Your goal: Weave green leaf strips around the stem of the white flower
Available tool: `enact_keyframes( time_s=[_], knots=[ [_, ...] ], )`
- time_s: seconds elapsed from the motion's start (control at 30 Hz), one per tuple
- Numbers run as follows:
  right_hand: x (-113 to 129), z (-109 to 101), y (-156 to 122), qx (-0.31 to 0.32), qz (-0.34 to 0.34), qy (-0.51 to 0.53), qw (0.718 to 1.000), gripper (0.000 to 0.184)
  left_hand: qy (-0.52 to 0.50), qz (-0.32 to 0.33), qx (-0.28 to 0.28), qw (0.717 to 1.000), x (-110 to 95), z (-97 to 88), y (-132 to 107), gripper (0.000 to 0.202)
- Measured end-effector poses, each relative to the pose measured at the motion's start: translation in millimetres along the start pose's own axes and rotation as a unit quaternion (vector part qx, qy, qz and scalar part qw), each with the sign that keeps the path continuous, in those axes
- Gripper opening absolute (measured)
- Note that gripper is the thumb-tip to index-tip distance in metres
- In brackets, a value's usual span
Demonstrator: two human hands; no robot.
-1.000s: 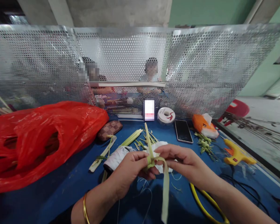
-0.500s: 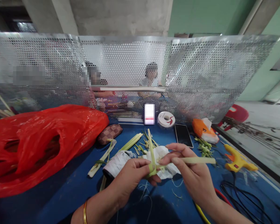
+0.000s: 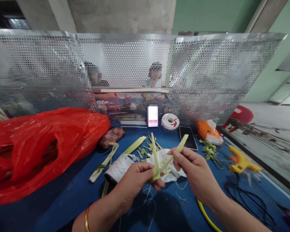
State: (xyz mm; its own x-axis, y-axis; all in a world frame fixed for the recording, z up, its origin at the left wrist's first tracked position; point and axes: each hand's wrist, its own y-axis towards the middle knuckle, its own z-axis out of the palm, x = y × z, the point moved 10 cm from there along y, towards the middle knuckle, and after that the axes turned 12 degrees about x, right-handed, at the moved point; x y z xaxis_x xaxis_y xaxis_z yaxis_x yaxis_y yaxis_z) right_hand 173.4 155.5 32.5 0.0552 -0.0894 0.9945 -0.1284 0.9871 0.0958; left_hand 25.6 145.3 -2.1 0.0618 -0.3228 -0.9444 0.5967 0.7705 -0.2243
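Observation:
My left hand (image 3: 145,175) pinches the folded part of a pale green leaf strip (image 3: 156,162), with one end standing upright above the thumb. My right hand (image 3: 187,162) grips another length of strip between thumb and fingers; its free end points up and to the right, and its lower part runs to the fold in the left hand. Behind the hands lies a white tissue (image 3: 168,158) with small green trimmings. Beside my left hand rests a spool of white thread (image 3: 118,167), its loose ends trailing over the blue table (image 3: 70,206).
A red plastic bag (image 3: 50,141) covers the left side, near a checkered pouch (image 3: 111,137). A ribbon roll (image 3: 170,121), dark phone (image 3: 188,138), orange tissue pack (image 3: 210,132) and yellow glue gun (image 3: 243,161) with black cord stand right. A perforated metal screen (image 3: 135,61) borders the back.
My right hand has turned and shifted slightly; its strip end swung from pointing right to pointing up-right. The left hand still pinches the fold. The whole view has shifted slightly.

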Motion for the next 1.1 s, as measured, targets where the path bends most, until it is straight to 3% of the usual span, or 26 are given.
enact_keyframes(
  time_s=[0.1, 0.2, 0.27, 0.33, 0.4, 0.53, 0.6, 0.67, 0.87, 1.1],
  knots=[
    [4, -3, -2, -0.018, -0.055, 0.046, 0.997, 0.023, -0.004, -0.002, 0.0, 1.0, 0, 1.5, 0, 0.022],
    [14, 7, -3, 0.026, -0.111, 0.058, 0.992, 0.019, -0.004, -0.007, -0.004, 1.0, 1, 2.3, -1, 0.022],
    [25, 12, -7, 0.04, -0.151, -0.007, 0.988, 0.019, -0.007, -0.011, 0.0, 1.0, 2, 4.2, -2, 0.022],
    [41, 14, -14, 0.027, -0.209, -0.149, 0.966, 0.024, -0.015, -0.011, 0.011, 1.0, 2, 6.9, -2, 0.023],
    [59, 23, -25, 0.007, -0.283, -0.331, 0.9, 0.03, -0.026, -0.013, 0.021, 0.999, 4, 8.9, -2, 0.025],
    [71, 55, -47, 0.006, -0.414, -0.594, 0.689, 0.033, -0.063, -0.013, 0.023, 0.998, 5, 7.1, -2, 0.024],
    [69, 62, -50, 0.011, -0.433, -0.64, 0.635, 0.031, -0.087, -0.014, 0.024, 0.996, 6, 5.8, -2, 0.023],
    [68, 63, -49, 0.011, -0.431, -0.654, 0.621, 0.029, -0.112, -0.02, 0.025, 0.993, 7, 5.2, -2, 0.022],
    [72, 58, -46, -0.003, -0.424, -0.645, 0.636, 0.027, -0.164, -0.036, 0.027, 0.985, 12, 5.3, -2, 0.027],
    [68, 61, -46, 0.006, -0.426, -0.654, 0.624, 0.028, -0.178, -0.05, 0.007, 0.983, 13, 2.8, -3, 0.025]
  ],
)
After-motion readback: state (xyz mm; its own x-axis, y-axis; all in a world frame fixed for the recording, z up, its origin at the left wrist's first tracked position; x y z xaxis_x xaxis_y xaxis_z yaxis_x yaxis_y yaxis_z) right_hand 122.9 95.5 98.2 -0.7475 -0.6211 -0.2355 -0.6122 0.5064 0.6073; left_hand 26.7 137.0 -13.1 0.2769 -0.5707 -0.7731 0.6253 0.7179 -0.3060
